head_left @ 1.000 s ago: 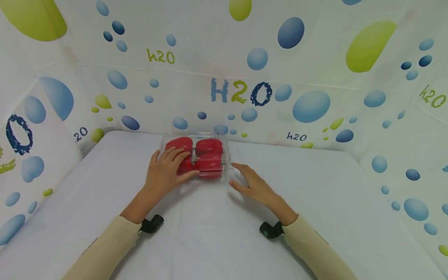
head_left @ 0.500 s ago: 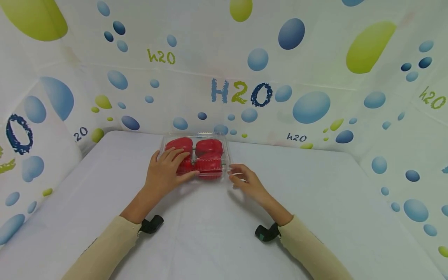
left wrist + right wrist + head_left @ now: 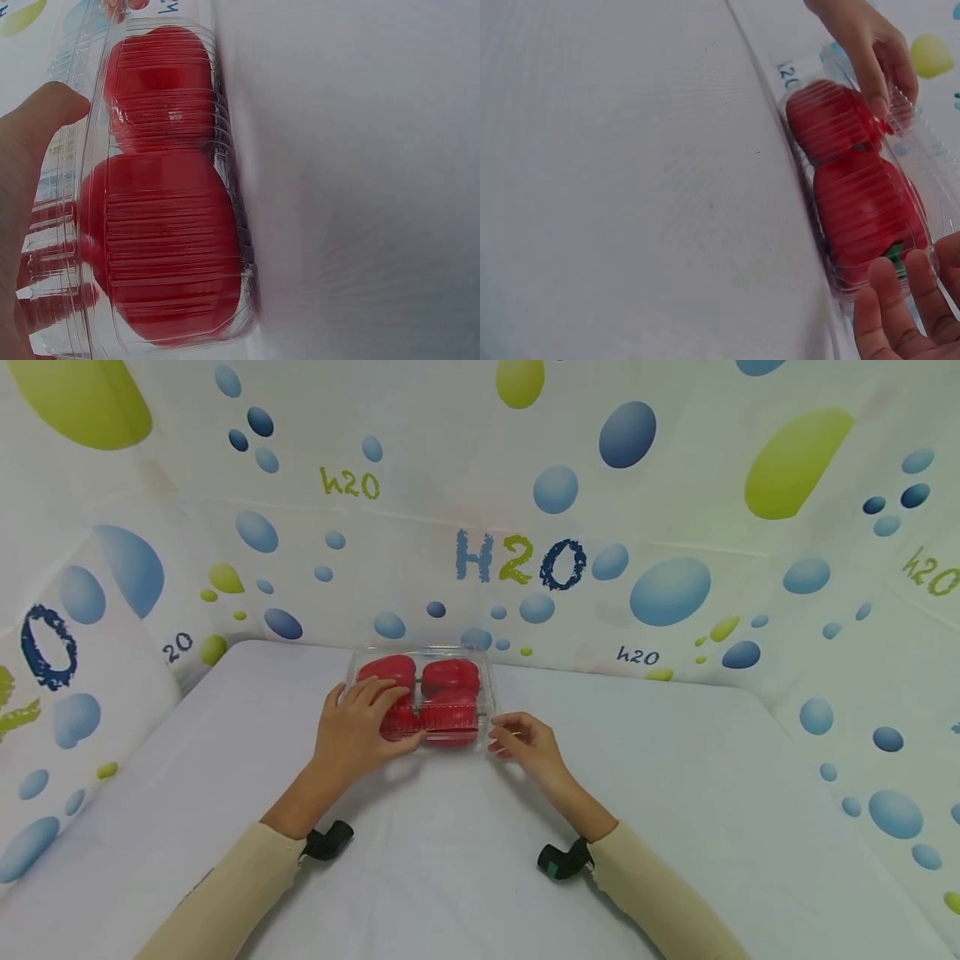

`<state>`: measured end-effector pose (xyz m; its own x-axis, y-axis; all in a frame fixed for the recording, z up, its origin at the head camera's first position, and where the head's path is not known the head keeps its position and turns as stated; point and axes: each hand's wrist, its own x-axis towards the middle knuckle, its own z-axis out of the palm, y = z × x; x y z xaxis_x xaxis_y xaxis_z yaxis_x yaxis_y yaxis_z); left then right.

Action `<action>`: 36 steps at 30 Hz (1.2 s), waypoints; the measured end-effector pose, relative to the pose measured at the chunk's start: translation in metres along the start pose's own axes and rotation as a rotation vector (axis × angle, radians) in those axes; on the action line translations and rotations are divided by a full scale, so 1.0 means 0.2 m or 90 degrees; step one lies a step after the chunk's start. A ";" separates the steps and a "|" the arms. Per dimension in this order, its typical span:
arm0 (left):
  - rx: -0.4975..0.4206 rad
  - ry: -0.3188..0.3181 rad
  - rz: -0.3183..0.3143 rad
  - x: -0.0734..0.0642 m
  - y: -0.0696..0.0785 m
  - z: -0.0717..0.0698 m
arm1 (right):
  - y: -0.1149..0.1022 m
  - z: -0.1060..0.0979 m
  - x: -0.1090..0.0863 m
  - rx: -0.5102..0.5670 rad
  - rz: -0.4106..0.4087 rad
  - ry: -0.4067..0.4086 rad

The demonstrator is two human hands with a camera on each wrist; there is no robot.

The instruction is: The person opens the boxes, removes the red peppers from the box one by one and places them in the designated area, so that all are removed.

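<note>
A clear hinged plastic container [image 3: 490, 683] stands at the far side of the table, with several red bell peppers [image 3: 450, 703] inside. My left hand [image 3: 358, 727] rests over its left part, fingers spread on the lid. In the left wrist view, the left thumb [image 3: 61, 105] touches the rim above the ribbed front wall. At the front right corner, my right hand [image 3: 534, 748] pinches the rim between thumb and fingers. A green stem [image 3: 895, 253] shows through the plastic in the right wrist view, near the right fingertips. Part of the lid and one pepper are hidden under the left hand.
A white cloth covers the table [image 3: 450, 860]. Behind the container rises a white backdrop [image 3: 420, 577] printed with blue and green drops and "H2O". Black wrist cameras [image 3: 330, 841] hang below both wrists.
My right hand has moved slightly left to the container's front right corner, and its thumb and fingers have closed on the rim. The left hand and the container have stayed in place.
</note>
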<state>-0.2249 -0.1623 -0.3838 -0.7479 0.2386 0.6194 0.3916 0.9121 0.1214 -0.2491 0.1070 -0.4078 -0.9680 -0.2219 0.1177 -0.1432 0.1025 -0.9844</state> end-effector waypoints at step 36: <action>-0.110 -0.102 -0.165 -0.06 -0.10 -0.10 | 0.01 -0.01 0.01 0.024 0.025 -0.033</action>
<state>-0.2137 -0.1904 -0.3779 -0.9032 0.0687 0.4236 0.2528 0.8828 0.3960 -0.2510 0.1080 -0.4093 -0.9608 -0.2677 0.0725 -0.0961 0.0763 -0.9924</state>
